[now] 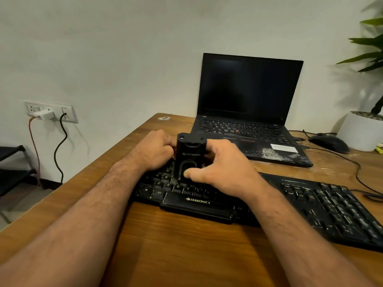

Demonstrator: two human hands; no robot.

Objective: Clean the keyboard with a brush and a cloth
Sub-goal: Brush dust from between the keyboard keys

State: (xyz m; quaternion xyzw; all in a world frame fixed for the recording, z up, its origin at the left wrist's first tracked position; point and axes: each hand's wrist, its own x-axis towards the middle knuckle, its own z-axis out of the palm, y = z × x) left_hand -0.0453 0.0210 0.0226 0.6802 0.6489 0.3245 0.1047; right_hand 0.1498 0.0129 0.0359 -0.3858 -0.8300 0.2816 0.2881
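We judge the cleaning barely begun; no cloth shows, and dust still flecks the keys. Our left hand (154,149) curls closed against the black brush tool (189,157), standing upright on the keyboard (300,204) near the table's (186,245) left edge; our right hand (222,165) grips its other side, thumb on its front.

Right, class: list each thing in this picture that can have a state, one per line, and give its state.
Laptop: lid open, screen dark.
Keyboard: flat on the desk, dusty.
Black cleaning tool: upright over the keys, held by both hands.
Left hand: closed on the tool.
Right hand: closed on the tool, thumb on its front.
Wall socket: white adapter and black cable plugged in.
Mouse: resting, untouched.
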